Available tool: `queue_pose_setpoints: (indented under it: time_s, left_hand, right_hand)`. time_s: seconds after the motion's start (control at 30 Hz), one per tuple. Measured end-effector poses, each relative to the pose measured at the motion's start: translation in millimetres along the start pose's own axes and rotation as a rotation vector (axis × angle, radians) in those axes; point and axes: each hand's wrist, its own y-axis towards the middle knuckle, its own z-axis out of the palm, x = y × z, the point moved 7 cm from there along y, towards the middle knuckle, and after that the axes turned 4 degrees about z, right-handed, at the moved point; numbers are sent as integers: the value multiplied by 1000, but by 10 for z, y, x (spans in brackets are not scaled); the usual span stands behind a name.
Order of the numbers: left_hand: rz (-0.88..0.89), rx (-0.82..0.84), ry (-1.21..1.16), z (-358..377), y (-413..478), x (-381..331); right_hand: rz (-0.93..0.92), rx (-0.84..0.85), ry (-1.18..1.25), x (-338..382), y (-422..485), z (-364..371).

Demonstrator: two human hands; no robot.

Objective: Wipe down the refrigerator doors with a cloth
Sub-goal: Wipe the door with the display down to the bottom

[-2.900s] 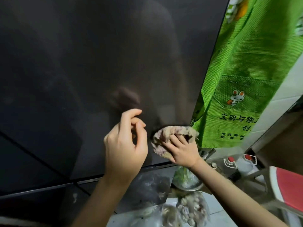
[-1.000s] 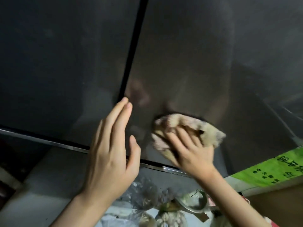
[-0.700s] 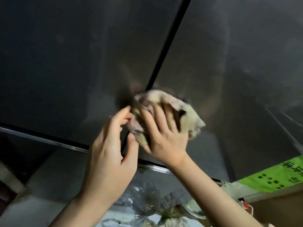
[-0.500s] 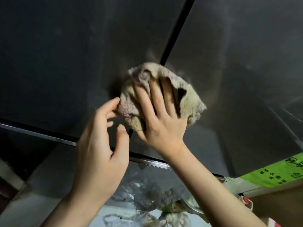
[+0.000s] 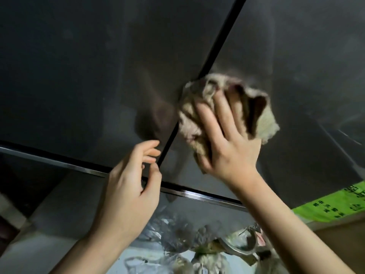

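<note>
The dark glossy refrigerator doors fill most of the view: a left door [image 5: 88, 76] and a right door [image 5: 296, 46], split by a black vertical seam. A crumpled beige cloth [image 5: 254, 107] lies flat against the right door just beside the seam. My right hand [image 5: 227, 139] presses it to the door with spread, fairly straight fingers. My left hand [image 5: 130, 186] hovers lower left of the cloth, near the seam's lower end, fingers loosely curled and holding nothing.
A chrome strip [image 5: 197, 194] runs along the bottom edge of the upper doors, with lower panels beneath. Below are clear plastic bags of food [image 5: 177, 234] and a metal bowl [image 5: 237, 248]. A green printed cloth [image 5: 335, 206] hangs at the right.
My right hand has slid the cloth from left of the seam onto the right door, slightly right and up. My left hand dropped a little and no longer touches the cloth.
</note>
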Motion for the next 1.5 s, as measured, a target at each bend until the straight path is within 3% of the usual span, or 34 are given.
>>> queue_pose_setpoints:
  time_s: [0.07,0.13,0.23,0.37,0.43,0.53,0.63,0.7,0.77,0.87,0.93,1.0,1.07,1.17,1.23,1.3,1.4,1.43,1.5]
  left_hand:
    - [13,0,10,16,39,-1]
    - [20,-5,26,18,58,8]
    - [13,14,49,31,45,44]
    - [8,67,69,120,24,45]
    - [34,82,74,145,50,-17]
    - [44,97,59,211,96,-74]
    - [51,101,64,294,101,-115]
    - [45,92,68,351,102,-118]
    - [24,90,66,422,88,-120]
    - [15,105,80,540,64,-153]
    - [11,117,87,614,39,-193]
    - [15,130,72,673,10,-247]
    - [13,147,29,747,-6,-296]
    - [18,157,23,911,-8,-354]
    - [36,166,54,1009,-4,-396]
    - [44,183,81,1099,-26,-427]
    - [38,181,79,1145,-77,-415]
    - [34,178,79,1163,-94,-424]
    - [22,175,74,1184,-111,-457]
  right_hand:
    - [67,-74,-36,36,23,68]
    - [-7,-31,-44,235,-278,287]
    - [-190,213,-66,417,-899,558]
    - [-151,483,29,171,-1188,499]
    - [-156,348,-25,-14,-963,255]
    - [-23,91,-86,-291,-438,-85]
    - [62,-29,-84,-323,-332,-38]
    - [-59,41,-96,-177,-688,183]
    - [-228,254,-68,-84,-1265,393]
    - [-210,582,20,-305,-1720,478]
    - [-223,518,7,-457,-1552,275]
    - [-202,288,-17,-660,-1110,-64]
    - [-101,105,-56,-879,-762,-296]
    - [-6,-24,-85,-911,-749,-271]
    - [-107,29,-111,-711,-1142,-43]
    - [-241,230,-24,-588,-1633,183]
    - [-207,530,63,-713,-1893,309]
    - [-224,550,44,-773,-1876,252]
    - [-246,422,35,-908,-1590,-10]
